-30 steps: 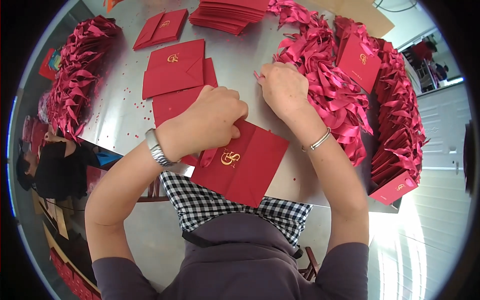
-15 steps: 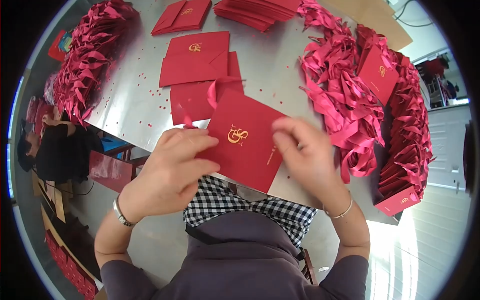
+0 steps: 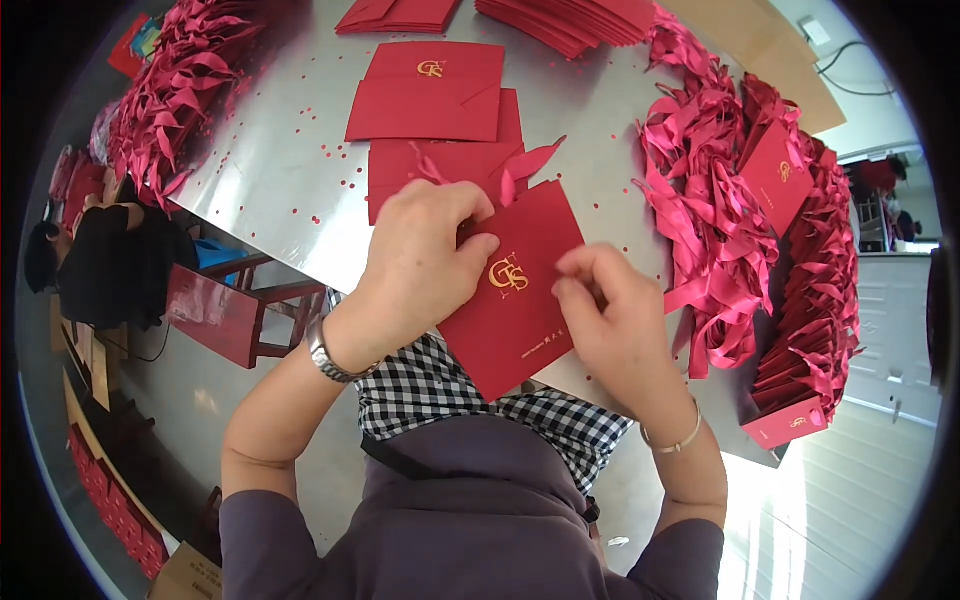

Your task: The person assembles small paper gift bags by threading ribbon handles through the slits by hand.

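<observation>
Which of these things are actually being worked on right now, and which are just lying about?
In hand:
left hand
right hand
red card
pink ribbon

Lying about:
flat red envelopes
ribbon heap
red stack
steel table

The card (image 3: 515,290) in the two hands is dark red, with a shiny gold sign on its front. More red cards (image 3: 425,95) with gold signs lie near the far edge of the table (image 3: 290,170). The table is silver-grey, with tiny red dots all over it. Pink-red ribbons (image 3: 710,210) are heaped along the right edge, and more ribbons (image 3: 175,80) at the far left corner. The shirt (image 3: 440,385) has black and white checks, and the apron (image 3: 470,520) is grey-purple. The wristwatch (image 3: 328,355) is silver.
</observation>
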Available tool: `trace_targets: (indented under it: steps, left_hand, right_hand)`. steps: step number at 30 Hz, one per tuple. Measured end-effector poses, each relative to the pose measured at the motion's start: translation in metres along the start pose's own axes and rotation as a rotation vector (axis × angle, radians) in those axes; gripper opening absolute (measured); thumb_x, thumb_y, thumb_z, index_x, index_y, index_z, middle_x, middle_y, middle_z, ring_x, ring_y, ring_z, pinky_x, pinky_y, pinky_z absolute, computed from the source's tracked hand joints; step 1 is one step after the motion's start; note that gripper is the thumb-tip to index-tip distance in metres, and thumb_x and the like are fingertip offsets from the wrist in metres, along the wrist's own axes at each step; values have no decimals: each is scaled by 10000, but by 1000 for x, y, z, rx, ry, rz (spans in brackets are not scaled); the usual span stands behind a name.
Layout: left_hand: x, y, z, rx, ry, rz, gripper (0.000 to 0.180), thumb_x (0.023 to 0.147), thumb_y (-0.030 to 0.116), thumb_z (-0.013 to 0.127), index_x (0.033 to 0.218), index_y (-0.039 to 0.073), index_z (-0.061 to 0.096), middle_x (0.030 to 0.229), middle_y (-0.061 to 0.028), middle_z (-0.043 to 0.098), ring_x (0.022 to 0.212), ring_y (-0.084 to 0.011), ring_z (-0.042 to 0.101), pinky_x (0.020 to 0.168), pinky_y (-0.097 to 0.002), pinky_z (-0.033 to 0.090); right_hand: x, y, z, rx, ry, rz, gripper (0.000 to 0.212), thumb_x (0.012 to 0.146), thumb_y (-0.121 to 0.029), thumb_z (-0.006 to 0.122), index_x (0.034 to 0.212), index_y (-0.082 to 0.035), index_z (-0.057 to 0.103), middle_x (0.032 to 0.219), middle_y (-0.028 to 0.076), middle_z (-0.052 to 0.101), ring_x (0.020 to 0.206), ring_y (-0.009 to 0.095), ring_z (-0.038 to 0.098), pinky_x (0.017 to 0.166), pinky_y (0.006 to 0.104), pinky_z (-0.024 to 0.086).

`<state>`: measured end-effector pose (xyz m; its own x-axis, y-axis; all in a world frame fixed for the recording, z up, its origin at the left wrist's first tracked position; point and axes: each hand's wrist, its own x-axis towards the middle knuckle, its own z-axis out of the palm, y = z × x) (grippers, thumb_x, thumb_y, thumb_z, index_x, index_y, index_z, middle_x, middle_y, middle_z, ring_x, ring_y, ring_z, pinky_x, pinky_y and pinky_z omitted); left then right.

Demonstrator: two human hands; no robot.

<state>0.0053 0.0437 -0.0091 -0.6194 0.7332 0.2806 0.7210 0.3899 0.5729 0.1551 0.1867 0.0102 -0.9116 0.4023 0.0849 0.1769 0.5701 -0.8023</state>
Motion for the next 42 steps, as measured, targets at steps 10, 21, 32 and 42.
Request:
trace_targets:
  steps: [10, 21, 32, 42]
  left_hand:
    - [8, 10, -2, -299, -286, -203, 298, 804, 81, 722, 1085, 5, 661, 904, -122, 649, 847, -206, 607, 774, -326, 496]
    - [3, 0, 8, -332, -226, -125, 262, 762, 25, 739, 1020, 21, 695, 859, -93, 659, 822, -240, 584, 777, -344, 482]
    - [-3, -6, 13, -262, -238, 2, 257, 733, 19, 747, 984, 29, 695, 874, -81, 690, 810, -253, 573, 852, -368, 417]
    - [-4, -10, 9, -339, -225, -12, 281, 751, 30, 732, 1027, 27, 679, 923, -93, 689, 858, -253, 576, 856, -372, 416]
  right_hand:
    - [22, 17, 19, -19, 78, -95, 70, 850, -54, 656, 892, -18, 614, 758, 138, 649, 671, 294, 648, 604, 368, 505]
    - [28, 12, 17, -64, 28, -28, 70, 846, -70, 655, 857, -7, 626, 729, 158, 657, 630, 310, 648, 586, 375, 512]
    - [51, -8, 12, -517, -196, -40, 133, 816, -118, 641, 784, 11, 640, 706, 197, 654, 658, 377, 651, 628, 430, 526]
    - [41, -4, 17, -258, -109, -12, 118, 805, -70, 591, 720, 8, 562, 661, 179, 623, 633, 348, 648, 588, 420, 534]
